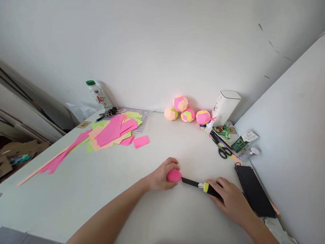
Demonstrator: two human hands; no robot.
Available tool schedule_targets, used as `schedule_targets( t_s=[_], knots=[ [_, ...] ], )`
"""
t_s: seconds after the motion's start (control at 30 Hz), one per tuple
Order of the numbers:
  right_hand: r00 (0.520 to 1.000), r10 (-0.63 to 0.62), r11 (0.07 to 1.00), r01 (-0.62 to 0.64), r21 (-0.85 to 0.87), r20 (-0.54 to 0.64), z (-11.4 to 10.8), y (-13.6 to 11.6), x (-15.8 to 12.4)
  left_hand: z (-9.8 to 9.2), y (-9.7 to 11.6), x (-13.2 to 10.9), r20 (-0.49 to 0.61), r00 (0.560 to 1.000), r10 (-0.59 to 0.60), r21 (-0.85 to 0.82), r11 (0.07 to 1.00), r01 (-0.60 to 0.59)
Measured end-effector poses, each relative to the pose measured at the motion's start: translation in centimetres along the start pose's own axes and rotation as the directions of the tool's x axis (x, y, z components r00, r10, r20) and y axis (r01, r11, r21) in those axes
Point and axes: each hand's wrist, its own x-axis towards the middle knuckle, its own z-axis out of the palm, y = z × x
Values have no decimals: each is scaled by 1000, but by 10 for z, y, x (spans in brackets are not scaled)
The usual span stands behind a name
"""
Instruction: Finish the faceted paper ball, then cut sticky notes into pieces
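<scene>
Head view, only one. L hand [162,177] near-centre on the white table [83,193], fingers curled down onto a small pink paper piece [174,175]. Thumb and fingertips pinch and press it flat, prob. so it can't slide. R hand [232,200] is just right of it, closed round the rear of what looks like a craft knife [196,184]: black front part, yellow band, black grip mostly hidden in the fist. The knife lies low, nearly flat on the table, tip pointing left and touching the paper's right edge. So the paper sits under the L fingers, w/ the R hand one knife-length off to the right. The hands are apart, joined only via the tool.

Rest is pushed to the far edges, which leaves bare table around the hands:
- Stack of pink, green and peach sheets [114,132] far left, w/ a loose pink piece [141,141] beside it.
- Four paper polyhedra [188,110] against the far wall.
- Scissors [223,149] far right.
- Black phone [254,191] just right of the R hand, not touching as far as I can tell.
- Bottle [98,93] and keys [108,113] far left.
</scene>
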Motion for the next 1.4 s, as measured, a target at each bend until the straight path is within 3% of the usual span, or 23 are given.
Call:
schedule_targets(
  t_s=[0.3,1.4],
  knots=[
    [1000,-8,1000,8,-2,23,2,3,-4,-10,-19,4,-31,987,-156,-454,882,125],
    [997,-70,996,71,-57,9,0,3,-4,-10,-20,4,-12,986,-168,-482,865,141]
  ],
)
